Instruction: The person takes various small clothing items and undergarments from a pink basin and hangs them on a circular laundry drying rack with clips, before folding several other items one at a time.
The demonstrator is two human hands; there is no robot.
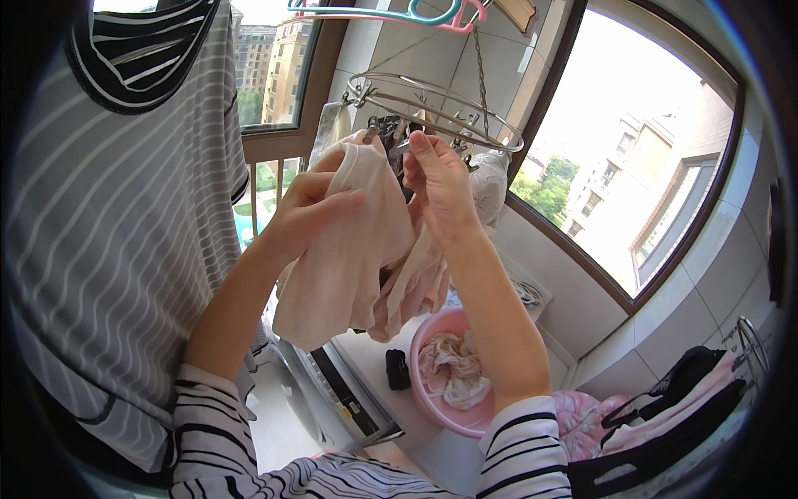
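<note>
A pale pink garment (352, 262) hangs from a metal clip (372, 132) on a round metal drying rack (430, 93). My left hand (312, 209) holds its upper edge, thumb in front and fingers behind the cloth. To the right, my right hand (439, 181) pinches a metal clip (401, 148) below the rack's ring. More pinkish cloth (414, 274) hangs behind the garment, partly hidden by it. A white lace item (489, 184) is clipped at the rack's right side.
Left of me hangs a grey striped garment (143, 206). Below, a pink basin (430, 402) with damp-looking cloth (458, 368) stands on a white surface beside a small black object (397, 369) and a washing machine (343, 387). Plastic hangers (386, 14) hang overhead.
</note>
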